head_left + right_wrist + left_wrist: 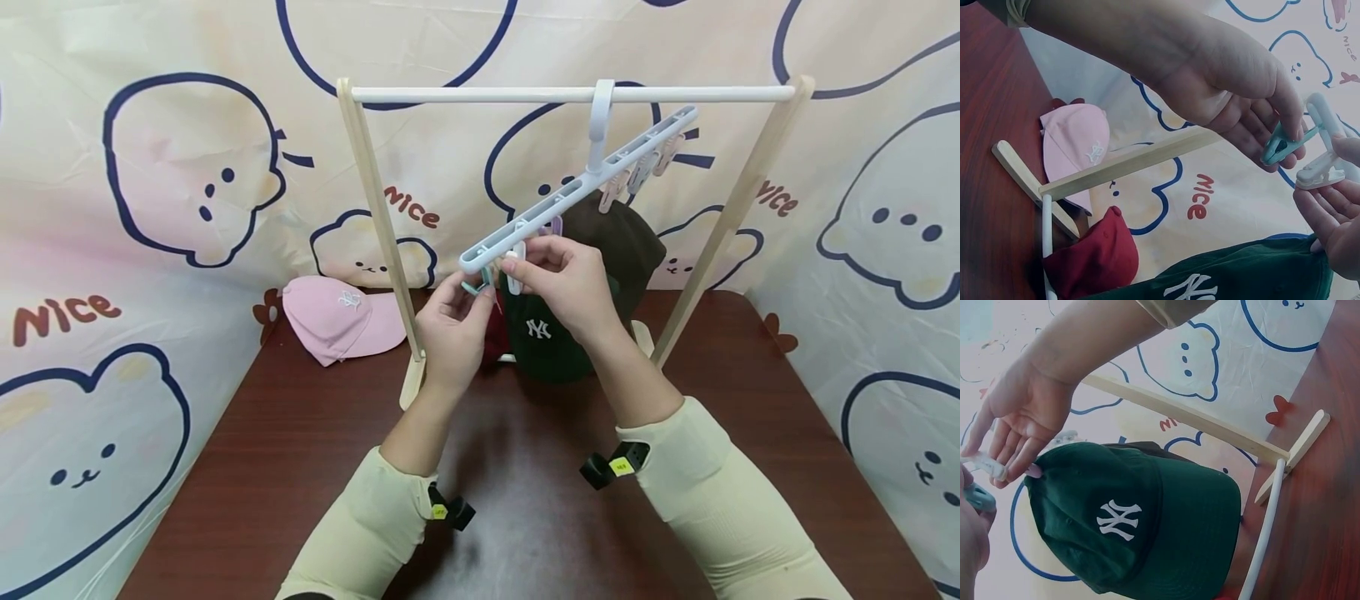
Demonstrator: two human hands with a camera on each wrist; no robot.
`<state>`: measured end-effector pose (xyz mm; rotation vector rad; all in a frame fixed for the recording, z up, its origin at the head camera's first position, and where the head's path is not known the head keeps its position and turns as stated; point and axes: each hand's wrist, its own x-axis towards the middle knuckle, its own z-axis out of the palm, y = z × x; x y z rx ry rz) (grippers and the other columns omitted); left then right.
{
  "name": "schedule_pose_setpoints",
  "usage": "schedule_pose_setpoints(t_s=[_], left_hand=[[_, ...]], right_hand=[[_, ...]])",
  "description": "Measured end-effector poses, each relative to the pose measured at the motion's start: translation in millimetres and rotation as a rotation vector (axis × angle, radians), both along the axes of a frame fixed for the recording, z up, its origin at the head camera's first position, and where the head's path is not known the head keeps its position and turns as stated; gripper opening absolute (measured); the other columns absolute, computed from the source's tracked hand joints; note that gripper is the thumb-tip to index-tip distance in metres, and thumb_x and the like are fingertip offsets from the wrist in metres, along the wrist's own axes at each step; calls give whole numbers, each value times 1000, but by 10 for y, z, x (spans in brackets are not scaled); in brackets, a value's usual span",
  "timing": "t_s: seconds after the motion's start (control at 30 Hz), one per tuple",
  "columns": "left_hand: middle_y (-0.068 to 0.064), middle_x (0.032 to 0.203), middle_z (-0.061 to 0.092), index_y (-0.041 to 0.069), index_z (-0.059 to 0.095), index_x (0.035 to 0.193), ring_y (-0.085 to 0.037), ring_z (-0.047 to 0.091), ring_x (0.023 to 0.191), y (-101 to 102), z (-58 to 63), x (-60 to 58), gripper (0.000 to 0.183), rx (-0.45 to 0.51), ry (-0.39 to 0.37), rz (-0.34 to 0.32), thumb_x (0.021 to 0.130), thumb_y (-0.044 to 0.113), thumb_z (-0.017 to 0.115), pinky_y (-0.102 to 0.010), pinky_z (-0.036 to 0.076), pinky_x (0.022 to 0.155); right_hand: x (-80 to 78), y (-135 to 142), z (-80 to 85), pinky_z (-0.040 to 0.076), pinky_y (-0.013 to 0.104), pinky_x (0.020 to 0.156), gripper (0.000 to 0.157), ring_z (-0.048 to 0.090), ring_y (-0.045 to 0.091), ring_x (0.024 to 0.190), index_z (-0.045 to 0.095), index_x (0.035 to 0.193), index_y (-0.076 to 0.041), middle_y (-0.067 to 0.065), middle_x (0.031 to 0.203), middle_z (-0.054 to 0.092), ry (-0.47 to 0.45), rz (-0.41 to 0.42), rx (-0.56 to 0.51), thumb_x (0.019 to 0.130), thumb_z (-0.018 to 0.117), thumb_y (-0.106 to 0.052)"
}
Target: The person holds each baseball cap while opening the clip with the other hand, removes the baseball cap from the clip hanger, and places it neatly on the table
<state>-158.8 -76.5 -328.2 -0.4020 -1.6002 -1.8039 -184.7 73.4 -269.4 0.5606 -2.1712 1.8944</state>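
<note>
A light-blue clip hanger [555, 204] hangs by its hook from the white rail, slanting down towards me. At its near end my left hand [453, 329] pinches a teal clip [1282, 144] between thumb and fingers. Just right of it, my right hand [566, 283] grips a white clip [1319, 172] with thumb and fingertips. A dark green cap [1104, 512] with a white NY logo hangs below the right hand, a pink clip [1034, 470] at its top. Behind it is a dark brown cap [615, 237]. Further clips [641, 171] dangle at the hanger's far end.
A wooden stand [378, 208] with a white rail [480, 95] spans the table [315, 467]. On the table behind its left leg lies a pink cap [337, 317]. A dark red cap [1097, 256] sits low, beside the green one. Printed cloth walls surround the table.
</note>
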Motion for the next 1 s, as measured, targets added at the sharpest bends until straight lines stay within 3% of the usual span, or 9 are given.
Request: schedule_pose_setpoints(t_s=[0.27,0.43,0.5,0.63,0.83,1.0], left_hand=[[-20,103,71,-5,68,115,-28,70,91,-17,14,-8,24,38,-2,-2,92,2,65,-34,57,86],[-28,105,70,-7,67,114,-39,69,95,-40,22,-12,24,70,2,-46,92,1,65,-35,56,89],[-30,106,69,-8,66,114,-38,69,96,-50,25,-15,24,87,-7,-63,92,1,65,-35,56,90],[-28,104,69,-8,66,114,-22,69,90,-63,41,-12,23,117,-39,-69,92,1,65,-33,56,89],[-28,103,69,-9,65,113,-15,67,86,-83,41,-15,23,137,-50,-77,91,0,65,-31,57,88],[-27,104,69,-8,66,113,-15,69,89,-98,32,0,24,128,-72,-64,91,2,66,-32,56,89]], right_hand=[[3,15,20,58,31,83,35,72,19,90,71,116,-3,13,104,73,-17,18,30,87,77,-20],[1,51,6,55,34,91,37,71,21,100,69,122,-5,13,111,73,15,7,93,90,73,-24],[1,74,-4,55,32,91,36,71,20,99,69,122,-5,13,112,72,44,-9,121,91,71,-23],[1,118,-14,56,26,87,31,71,15,94,70,119,-2,13,109,73,128,-57,118,92,69,-18],[-29,181,9,55,19,80,23,67,11,84,73,109,-1,12,102,73,281,-235,26,90,72,-15],[-100,213,20,56,26,85,33,65,18,91,71,114,-3,11,106,67,281,-334,88,88,75,-21]])
